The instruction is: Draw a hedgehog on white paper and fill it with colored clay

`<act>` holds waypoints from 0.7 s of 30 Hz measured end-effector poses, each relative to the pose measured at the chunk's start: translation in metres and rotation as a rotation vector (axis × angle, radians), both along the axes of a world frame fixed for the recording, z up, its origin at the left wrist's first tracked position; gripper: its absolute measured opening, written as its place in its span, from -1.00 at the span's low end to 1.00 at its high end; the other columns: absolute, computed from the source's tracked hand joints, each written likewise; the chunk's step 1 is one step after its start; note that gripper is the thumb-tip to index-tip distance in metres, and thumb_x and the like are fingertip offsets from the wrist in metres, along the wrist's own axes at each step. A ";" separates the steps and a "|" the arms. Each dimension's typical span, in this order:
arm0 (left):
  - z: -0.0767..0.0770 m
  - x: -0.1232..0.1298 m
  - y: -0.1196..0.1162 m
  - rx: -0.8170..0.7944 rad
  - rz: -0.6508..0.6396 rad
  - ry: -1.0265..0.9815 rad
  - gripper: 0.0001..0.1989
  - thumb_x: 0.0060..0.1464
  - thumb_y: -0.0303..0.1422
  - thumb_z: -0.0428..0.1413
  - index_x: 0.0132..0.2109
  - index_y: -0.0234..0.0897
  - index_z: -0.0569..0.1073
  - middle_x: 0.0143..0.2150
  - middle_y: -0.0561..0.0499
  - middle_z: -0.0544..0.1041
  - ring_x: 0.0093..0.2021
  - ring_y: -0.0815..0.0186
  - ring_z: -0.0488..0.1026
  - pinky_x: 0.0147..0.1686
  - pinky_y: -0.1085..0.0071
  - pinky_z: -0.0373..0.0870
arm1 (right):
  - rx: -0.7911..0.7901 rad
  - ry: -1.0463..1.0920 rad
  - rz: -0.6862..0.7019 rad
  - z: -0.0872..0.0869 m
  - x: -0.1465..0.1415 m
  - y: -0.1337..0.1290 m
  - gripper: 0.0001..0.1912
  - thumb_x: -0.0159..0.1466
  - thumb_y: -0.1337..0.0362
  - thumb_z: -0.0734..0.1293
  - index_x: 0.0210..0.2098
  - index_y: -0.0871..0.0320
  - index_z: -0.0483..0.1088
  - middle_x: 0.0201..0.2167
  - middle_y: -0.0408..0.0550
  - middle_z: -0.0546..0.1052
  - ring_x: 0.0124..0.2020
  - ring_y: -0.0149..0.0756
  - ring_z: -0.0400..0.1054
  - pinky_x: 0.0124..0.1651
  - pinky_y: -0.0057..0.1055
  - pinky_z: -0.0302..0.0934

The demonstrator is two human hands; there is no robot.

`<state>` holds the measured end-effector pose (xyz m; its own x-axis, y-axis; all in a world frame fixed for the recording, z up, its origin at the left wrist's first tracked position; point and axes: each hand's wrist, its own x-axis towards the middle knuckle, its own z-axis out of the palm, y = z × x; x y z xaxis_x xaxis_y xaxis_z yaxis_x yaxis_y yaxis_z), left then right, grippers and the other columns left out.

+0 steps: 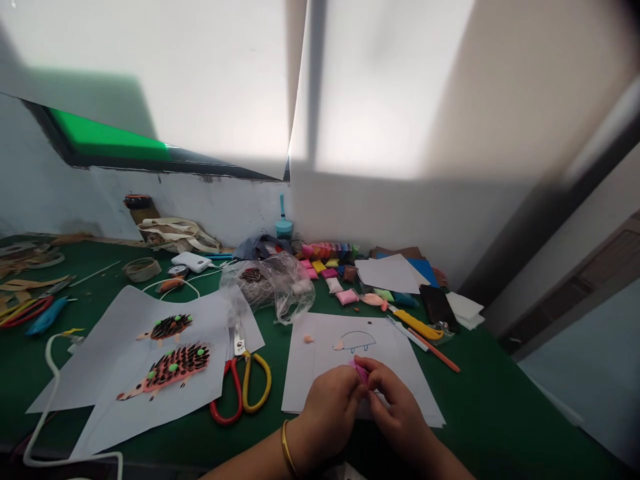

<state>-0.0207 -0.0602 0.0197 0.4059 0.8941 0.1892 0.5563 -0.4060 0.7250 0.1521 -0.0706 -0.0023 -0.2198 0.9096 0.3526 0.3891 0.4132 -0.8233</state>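
A small pink-purple piece (pixel 361 372) is pinched between the fingertips of both hands, above the lower part of a white sheet (pixel 305 373). My left hand (pixel 333 403), with a gold bangle at the wrist, is closed on its left side. From the right, my right hand (pixel 397 407) closes on the same piece with thumb and index finger. The hands partly hide it. Just beyond them, a hedgehog outline (pixel 357 341) is drawn in blue, its snout filled with peach material. A peach lump (pixel 308 339) lies on the sheet's left part.
Red-and-yellow scissors (pixel 241 387) lie left of the sheet, beside papers bearing two decorated hedgehogs (pixel 173 367). Coloured clay packets (pixel 347 297) and a plastic bag (pixel 270 283) sit behind. A yellow cutter (pixel 417 325) and an orange-brown stick (pixel 435 350) are at the right.
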 end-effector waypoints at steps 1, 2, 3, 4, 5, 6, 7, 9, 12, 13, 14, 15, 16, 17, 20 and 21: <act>0.001 0.000 0.000 0.037 -0.012 0.033 -0.83 0.26 -0.33 -0.05 -0.24 -0.21 0.42 -0.29 0.02 0.50 -0.35 0.30 0.36 -0.36 0.38 0.16 | 0.007 -0.024 -0.011 0.001 0.000 0.000 -0.90 0.21 0.40 0.23 -0.37 0.07 0.33 0.10 0.03 0.42 0.15 -0.10 0.30 0.17 -0.07 0.26; 0.002 0.000 0.001 0.079 -0.029 0.069 -0.83 0.26 -0.34 -0.06 -0.23 -0.21 0.42 -0.29 0.01 0.50 -0.35 0.29 0.36 -0.36 0.37 0.15 | 0.022 -0.057 -0.024 0.003 0.000 0.001 -0.89 0.21 0.40 0.23 -0.37 0.07 0.33 0.10 0.03 0.42 0.15 -0.09 0.30 0.17 -0.06 0.25; 0.003 0.000 0.001 0.122 -0.047 0.106 -0.83 0.26 -0.35 -0.07 -0.23 -0.21 0.41 -0.28 -0.01 0.50 -0.35 0.28 0.37 -0.36 0.36 0.15 | 0.047 -0.099 -0.036 0.006 0.001 0.002 -0.89 0.20 0.41 0.24 -0.37 0.07 0.34 0.10 0.02 0.42 0.15 -0.08 0.29 0.18 -0.05 0.25; 0.004 0.000 0.002 0.162 -0.065 0.140 -0.82 0.27 -0.35 -0.08 -0.22 -0.21 0.41 -0.28 -0.02 0.50 -0.34 0.26 0.37 -0.36 0.35 0.15 | 0.079 -0.143 -0.043 0.009 0.001 0.002 -0.89 0.19 0.41 0.25 -0.36 0.07 0.36 0.09 0.02 0.42 0.15 -0.07 0.28 0.18 -0.03 0.24; 0.006 0.000 0.002 0.193 -0.080 0.171 -0.82 0.27 -0.35 -0.09 -0.23 -0.22 0.40 -0.28 -0.04 0.50 -0.33 0.24 0.38 -0.36 0.34 0.15 | 0.114 -0.183 -0.045 0.011 0.001 0.003 -0.88 0.18 0.41 0.25 -0.35 0.07 0.38 0.08 0.02 0.42 0.15 -0.05 0.27 0.17 -0.02 0.24; 0.007 0.000 0.003 0.216 -0.090 0.197 -0.81 0.27 -0.35 -0.09 -0.23 -0.22 0.40 -0.28 -0.05 0.50 -0.32 0.23 0.39 -0.35 0.33 0.16 | 0.148 -0.213 -0.046 0.014 0.000 0.003 -0.86 0.18 0.41 0.26 -0.34 0.06 0.41 0.06 0.02 0.42 0.13 -0.04 0.27 0.16 -0.02 0.25; 0.008 0.000 0.003 0.231 -0.095 0.218 -0.81 0.27 -0.35 -0.10 -0.23 -0.22 0.39 -0.28 -0.07 0.50 -0.31 0.21 0.39 -0.34 0.32 0.16 | 0.173 -0.228 -0.044 0.016 0.000 0.003 -0.85 0.17 0.41 0.26 -0.33 0.06 0.42 0.03 0.03 0.43 0.11 -0.03 0.28 0.13 -0.03 0.27; 0.010 0.001 0.002 0.242 -0.095 0.234 -0.81 0.28 -0.35 -0.11 -0.22 -0.22 0.38 -0.26 -0.07 0.50 -0.30 0.21 0.39 -0.33 0.32 0.17 | 0.179 -0.218 -0.039 0.019 -0.002 0.003 -0.84 0.19 0.40 0.26 -0.33 0.05 0.44 -0.04 0.04 0.42 0.04 -0.05 0.30 0.05 -0.09 0.31; 0.010 0.002 0.001 0.230 -0.086 0.190 -0.82 0.29 -0.37 -0.13 -0.20 -0.21 0.36 -0.26 -0.05 0.49 -0.31 0.24 0.38 -0.33 0.35 0.18 | 0.120 -0.149 -0.055 0.020 -0.006 0.001 -0.86 0.21 0.39 0.23 -0.37 0.07 0.41 -0.10 0.04 0.40 -0.04 -0.10 0.33 -0.01 -0.15 0.34; 0.010 0.003 0.001 0.217 -0.079 0.163 -0.82 0.29 -0.37 -0.13 -0.21 -0.21 0.35 -0.27 -0.04 0.48 -0.33 0.25 0.37 -0.34 0.35 0.17 | 0.095 -0.124 -0.059 0.020 -0.007 0.001 -0.85 0.22 0.39 0.22 -0.40 0.08 0.39 -0.11 0.04 0.39 -0.06 -0.11 0.33 -0.01 -0.16 0.34; 0.009 0.003 0.001 0.202 -0.069 0.134 -0.82 0.29 -0.37 -0.13 -0.23 -0.21 0.35 -0.29 -0.03 0.48 -0.34 0.27 0.36 -0.35 0.36 0.17 | 0.071 -0.101 -0.062 0.020 -0.009 0.001 -0.85 0.22 0.39 0.21 -0.43 0.08 0.36 -0.12 0.03 0.38 -0.07 -0.12 0.33 -0.01 -0.17 0.34; 0.007 0.004 0.001 0.187 -0.057 0.105 -0.82 0.29 -0.37 -0.13 -0.25 -0.22 0.34 -0.31 -0.02 0.47 -0.36 0.28 0.35 -0.36 0.37 0.16 | 0.046 -0.082 -0.063 0.020 -0.010 0.001 -0.84 0.22 0.39 0.20 -0.46 0.09 0.34 -0.12 0.03 0.38 -0.07 -0.13 0.33 -0.01 -0.18 0.33; 0.006 0.004 0.002 0.173 -0.041 0.077 -0.81 0.29 -0.37 -0.12 -0.27 -0.22 0.34 -0.32 -0.01 0.46 -0.37 0.28 0.33 -0.37 0.37 0.15 | 0.022 -0.065 -0.065 0.021 -0.011 0.001 -0.83 0.22 0.39 0.20 -0.48 0.09 0.33 -0.13 0.02 0.38 -0.07 -0.13 0.33 -0.01 -0.18 0.33; 0.004 0.004 0.002 0.157 -0.024 0.051 -0.80 0.29 -0.36 -0.12 -0.29 -0.22 0.33 -0.34 0.00 0.45 -0.38 0.29 0.32 -0.38 0.38 0.14 | -0.002 -0.050 -0.068 0.022 -0.012 0.002 -0.82 0.21 0.38 0.20 -0.50 0.09 0.31 -0.13 0.01 0.38 -0.07 -0.13 0.32 -0.01 -0.19 0.32; 0.000 0.006 0.003 0.113 0.025 -0.006 -0.75 0.29 -0.32 -0.12 -0.35 -0.22 0.31 -0.39 0.02 0.42 -0.41 0.31 0.29 -0.40 0.38 0.12 | -0.058 -0.005 -0.074 0.025 -0.014 0.005 -0.82 0.19 0.38 0.20 -0.53 0.09 0.28 -0.14 0.00 0.37 -0.07 -0.14 0.32 -0.04 -0.21 0.32; -0.001 0.006 0.004 0.103 0.037 -0.016 -0.74 0.30 -0.31 -0.13 -0.36 -0.22 0.31 -0.40 0.02 0.42 -0.41 0.31 0.29 -0.41 0.38 0.11 | -0.071 0.012 -0.075 0.025 -0.014 0.006 -0.82 0.18 0.38 0.20 -0.54 0.10 0.27 -0.15 -0.01 0.37 -0.08 -0.15 0.32 -0.05 -0.22 0.32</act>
